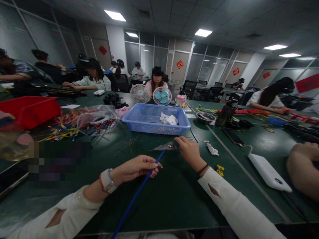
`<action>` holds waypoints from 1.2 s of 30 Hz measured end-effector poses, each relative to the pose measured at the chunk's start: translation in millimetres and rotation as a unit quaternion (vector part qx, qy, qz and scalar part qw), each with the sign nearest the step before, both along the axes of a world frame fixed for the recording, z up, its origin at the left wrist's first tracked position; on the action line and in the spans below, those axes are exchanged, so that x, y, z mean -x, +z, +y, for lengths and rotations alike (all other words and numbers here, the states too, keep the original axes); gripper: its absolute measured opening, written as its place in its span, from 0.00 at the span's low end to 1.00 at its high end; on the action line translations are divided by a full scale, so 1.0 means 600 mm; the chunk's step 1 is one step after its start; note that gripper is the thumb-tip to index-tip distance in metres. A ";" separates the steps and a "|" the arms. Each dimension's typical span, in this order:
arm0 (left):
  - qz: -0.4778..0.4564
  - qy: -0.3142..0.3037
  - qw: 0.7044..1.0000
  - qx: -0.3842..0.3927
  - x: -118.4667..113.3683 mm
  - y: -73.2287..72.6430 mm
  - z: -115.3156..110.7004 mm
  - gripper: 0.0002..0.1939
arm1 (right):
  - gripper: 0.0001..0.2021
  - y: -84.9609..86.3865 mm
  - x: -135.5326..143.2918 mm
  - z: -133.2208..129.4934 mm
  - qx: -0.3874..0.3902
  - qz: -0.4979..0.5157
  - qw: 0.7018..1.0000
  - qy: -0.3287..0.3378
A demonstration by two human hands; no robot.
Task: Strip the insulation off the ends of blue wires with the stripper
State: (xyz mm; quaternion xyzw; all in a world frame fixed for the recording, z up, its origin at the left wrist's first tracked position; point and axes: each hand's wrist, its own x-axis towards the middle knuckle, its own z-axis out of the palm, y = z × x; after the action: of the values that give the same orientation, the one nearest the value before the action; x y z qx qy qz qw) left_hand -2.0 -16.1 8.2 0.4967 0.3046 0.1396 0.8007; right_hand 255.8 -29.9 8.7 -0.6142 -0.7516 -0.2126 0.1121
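My left hand [143,166] pinches a blue cable [137,196] between thumb and fingers near its upper end. From there the cable slants down to the table's front edge. Fingers of my right hand [189,150] are closed on a wire stripper [167,146], a flat grey metal tool with holes and a pointed tip. Its tip points left, a little beyond the cable's end and apart from it. The tool's handle side is hidden under my right hand. Thin wire scraps [131,144] lie on the table left of the tool.
A blue plastic basket [157,129] with white crumpled pieces stands ahead. To the left are a red bin [30,111] and bundled coloured cables [99,122]. At right lie a white power bank [269,172], a phone [231,136] and another person's arm [304,169].
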 end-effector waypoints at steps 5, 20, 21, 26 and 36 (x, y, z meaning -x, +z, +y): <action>-0.002 -0.012 1.000 -0.004 0.001 0.001 0.000 0.14 | 0.30 -0.006 -0.004 0.003 -0.004 0.042 0.999 0.025; -0.016 -0.027 0.999 -0.008 0.005 -0.001 0.003 0.13 | 0.29 -0.006 -0.003 0.002 -0.017 0.100 0.994 0.039; -0.015 -0.028 0.999 -0.008 0.005 -0.001 0.003 0.14 | 0.29 -0.007 -0.001 0.002 -0.015 0.106 0.993 0.039; -0.009 -0.029 0.999 -0.012 0.004 0.000 0.003 0.14 | 0.25 -0.008 0.003 0.002 -0.010 0.130 0.991 0.036; -0.005 -0.043 0.999 -0.007 0.005 -0.002 0.002 0.12 | 0.27 -0.005 0.003 -0.002 0.005 0.145 0.988 0.056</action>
State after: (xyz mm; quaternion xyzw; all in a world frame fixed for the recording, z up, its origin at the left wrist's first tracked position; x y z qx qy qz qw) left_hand -4.7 -15.1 7.2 0.5141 0.2785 0.1096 0.8038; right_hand 254.0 -30.8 5.8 -0.5963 -0.7616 -0.1104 0.2285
